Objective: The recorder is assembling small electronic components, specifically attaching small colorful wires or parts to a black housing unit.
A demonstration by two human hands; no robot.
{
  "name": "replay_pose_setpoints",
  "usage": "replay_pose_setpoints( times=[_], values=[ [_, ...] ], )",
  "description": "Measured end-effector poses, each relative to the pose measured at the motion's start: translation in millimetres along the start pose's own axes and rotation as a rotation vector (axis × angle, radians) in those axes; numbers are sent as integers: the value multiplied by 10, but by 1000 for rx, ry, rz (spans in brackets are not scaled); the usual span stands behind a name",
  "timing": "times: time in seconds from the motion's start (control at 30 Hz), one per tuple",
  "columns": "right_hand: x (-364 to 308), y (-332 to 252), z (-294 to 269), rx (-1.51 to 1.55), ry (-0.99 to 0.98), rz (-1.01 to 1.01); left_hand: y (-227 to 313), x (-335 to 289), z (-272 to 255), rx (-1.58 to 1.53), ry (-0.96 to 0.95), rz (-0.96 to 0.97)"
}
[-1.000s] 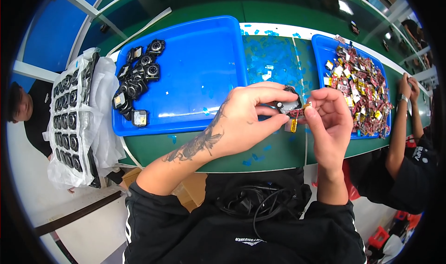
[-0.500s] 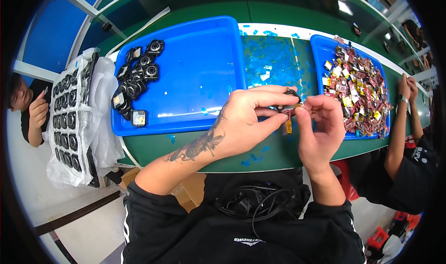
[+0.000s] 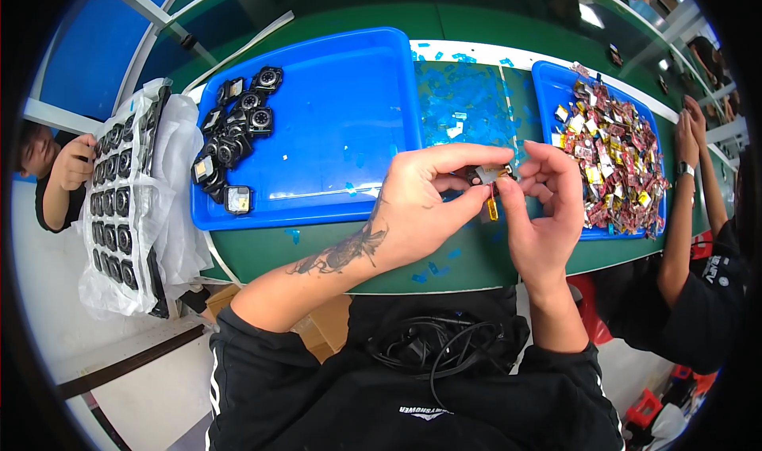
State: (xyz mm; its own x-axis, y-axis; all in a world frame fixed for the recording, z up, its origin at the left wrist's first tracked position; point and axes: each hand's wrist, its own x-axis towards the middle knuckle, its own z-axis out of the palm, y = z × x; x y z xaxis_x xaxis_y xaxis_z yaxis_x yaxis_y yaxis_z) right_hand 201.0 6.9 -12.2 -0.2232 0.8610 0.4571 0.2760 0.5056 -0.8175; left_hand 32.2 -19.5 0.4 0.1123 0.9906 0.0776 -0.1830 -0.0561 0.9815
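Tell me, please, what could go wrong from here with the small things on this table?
The left hand grips the small dark part by the fingers, so it might slip and drop.

The yellow strip hangs loose below it and could perhaps be bent or torn.

The reddish pieces are heaped up near the rim of the smaller blue tray; a knock could spill some.

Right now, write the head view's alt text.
A bare left hand holds a small dark device, the right hand at its edge, above a green table. A blue plastic tray of black watch-like units lies left; a second blue tray, heaped with reddish circuit boards, right.
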Motion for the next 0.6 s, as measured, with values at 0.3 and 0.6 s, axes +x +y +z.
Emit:
replay_pose_setpoints(
  times=[0.3, 0.6],
  values=[
    [18, -60, -25, 393, -98, 275, -18, 13, 23, -44, -7, 10],
    [228, -111, 58, 379, -192, 303, 60, -41, -104, -195, 56, -60]
  ],
)
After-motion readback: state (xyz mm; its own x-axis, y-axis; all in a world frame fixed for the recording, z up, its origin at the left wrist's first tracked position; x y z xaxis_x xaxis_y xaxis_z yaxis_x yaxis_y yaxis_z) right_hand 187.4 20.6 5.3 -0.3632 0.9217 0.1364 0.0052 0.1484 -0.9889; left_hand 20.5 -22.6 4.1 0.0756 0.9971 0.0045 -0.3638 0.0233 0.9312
